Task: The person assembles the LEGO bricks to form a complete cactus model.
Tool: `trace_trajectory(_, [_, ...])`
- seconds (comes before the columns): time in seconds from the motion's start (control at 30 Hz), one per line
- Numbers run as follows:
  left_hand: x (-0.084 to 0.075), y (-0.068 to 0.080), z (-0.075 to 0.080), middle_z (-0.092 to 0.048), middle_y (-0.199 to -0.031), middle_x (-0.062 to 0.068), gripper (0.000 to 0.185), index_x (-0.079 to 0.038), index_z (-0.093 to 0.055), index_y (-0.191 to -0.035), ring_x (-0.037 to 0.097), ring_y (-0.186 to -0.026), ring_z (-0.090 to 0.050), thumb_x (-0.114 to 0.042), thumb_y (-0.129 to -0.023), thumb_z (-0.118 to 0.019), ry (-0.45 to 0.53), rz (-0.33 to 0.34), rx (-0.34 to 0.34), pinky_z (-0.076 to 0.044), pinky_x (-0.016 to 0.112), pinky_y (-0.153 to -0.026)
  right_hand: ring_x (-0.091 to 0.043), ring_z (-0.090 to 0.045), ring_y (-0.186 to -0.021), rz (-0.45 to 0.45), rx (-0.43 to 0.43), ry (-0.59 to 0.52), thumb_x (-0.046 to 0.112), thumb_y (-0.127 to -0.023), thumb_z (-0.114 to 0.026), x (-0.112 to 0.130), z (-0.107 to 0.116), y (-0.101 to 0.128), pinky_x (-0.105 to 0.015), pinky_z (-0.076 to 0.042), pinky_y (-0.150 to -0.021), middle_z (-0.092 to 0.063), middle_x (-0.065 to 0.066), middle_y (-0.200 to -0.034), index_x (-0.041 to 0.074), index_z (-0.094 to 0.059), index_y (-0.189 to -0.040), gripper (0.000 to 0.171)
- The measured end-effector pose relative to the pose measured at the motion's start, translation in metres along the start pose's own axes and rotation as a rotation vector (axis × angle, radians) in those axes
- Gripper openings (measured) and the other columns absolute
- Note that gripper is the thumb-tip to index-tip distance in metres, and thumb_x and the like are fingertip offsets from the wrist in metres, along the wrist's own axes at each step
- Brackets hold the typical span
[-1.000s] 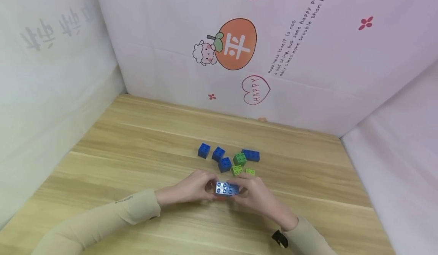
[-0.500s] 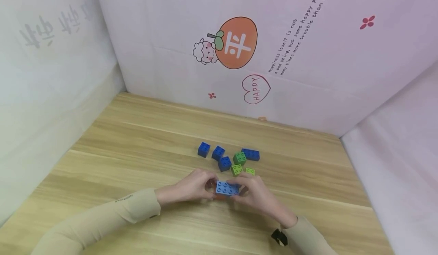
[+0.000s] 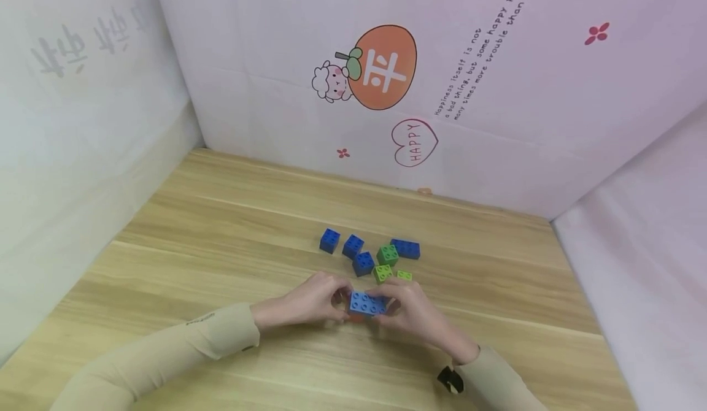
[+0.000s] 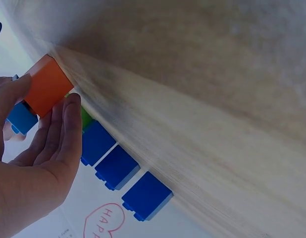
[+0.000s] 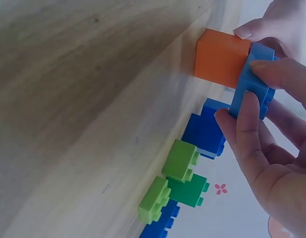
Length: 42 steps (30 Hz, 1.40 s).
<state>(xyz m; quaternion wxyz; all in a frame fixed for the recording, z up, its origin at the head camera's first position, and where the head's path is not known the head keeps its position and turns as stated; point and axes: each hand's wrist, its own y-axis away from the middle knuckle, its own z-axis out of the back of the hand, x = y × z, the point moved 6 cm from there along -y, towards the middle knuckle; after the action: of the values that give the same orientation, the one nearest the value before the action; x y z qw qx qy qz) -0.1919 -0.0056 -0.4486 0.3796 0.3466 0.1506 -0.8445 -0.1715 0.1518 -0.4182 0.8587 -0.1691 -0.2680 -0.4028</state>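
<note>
Wood-grain tabletop (image 3: 221, 227) carries everything here, walled in by pale printed sheets. At the left, the person's left hand (image 3: 312, 300) reaches in with its fingers curled round the near end of a little stack; the left wrist view shows the fingers (image 4: 64, 129) and thumb closing on the orange brick (image 4: 46, 87) that sits on the wood. On top of it lies a long light-blue brick (image 3: 367, 303), studs up, and the right hand (image 3: 411, 310) pinches that one by its edges, fingertips (image 5: 247, 114) on one side and thumb on the other, as the right wrist view (image 5: 254, 82) makes plain.

So both hands grip, one on each layer, and the stack rests on the table just in front of the person, between the two hands. I judge the step in hand to be seating the blue brick onto the orange one. Whether the studs are fully home I cannot tell. The next move seems to call for an even downward press while the left hand steadies the base.

Just beyond, a cluster waits: three small dark-blue bricks (image 3: 352, 246), three green bricks (image 3: 387, 255), and at the far right a longer dark-blue brick (image 3: 405, 249).
</note>
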Motion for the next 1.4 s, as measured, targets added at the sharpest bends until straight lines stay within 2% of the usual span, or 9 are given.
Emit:
trace_trajectory(0.33, [-0.001,-0.001,0.0,-0.073,-0.093,0.001,0.03,-0.007,-0.07,-0.102,0.008,-0.082,-0.063,-0.016,-0.077,-0.083,-0.025,0.003,0.004,-0.051,0.012,-0.07,-0.009,-0.064,-0.079,0.008,0.033,0.09,0.002,-0.074,-0.08,0.01,0.003,-0.004,-0.012,-0.056,-0.063,-0.07,-0.008,-0.097,0.003,-0.072,-0.109,0.036])
trace_trajectory(0.67, [-0.002,-0.001,0.002,-0.073,-0.092,0.001,0.031,-0.007,-0.07,-0.102,0.009,-0.081,-0.063,-0.015,-0.075,-0.084,-0.034,0.005,-0.001,-0.051,0.011,-0.069,-0.005,-0.061,-0.077,-0.03,0.037,0.105,0.006,-0.074,-0.081,0.009,0.002,-0.006,-0.01,-0.054,-0.062,-0.069,-0.005,-0.095,0.005,-0.073,-0.109,0.036])
trace_trajectory(0.93, [-0.002,0.0,0.002,-0.074,-0.092,0.001,0.03,-0.007,-0.07,-0.103,0.007,-0.081,-0.063,-0.016,-0.076,-0.083,-0.027,0.009,0.006,-0.051,0.011,-0.069,-0.005,-0.057,-0.075,-0.026,0.025,0.131,0.007,-0.072,-0.082,0.011,0.001,-0.005,-0.008,-0.05,-0.061,-0.066,-0.002,-0.091,0.006,-0.073,-0.107,0.036])
trace_trajectory(1.4, [-0.003,0.0,0.003,-0.074,-0.093,0.002,0.03,-0.008,-0.071,-0.1,0.008,-0.079,-0.063,-0.016,-0.074,-0.085,-0.028,-0.017,-0.009,-0.05,0.01,-0.067,-0.008,-0.056,-0.075,-0.034,0.026,0.139,0.006,-0.072,-0.081,0.013,0.001,-0.005,-0.01,-0.05,-0.06,-0.065,-0.002,-0.091,0.006,-0.072,-0.107,0.037])
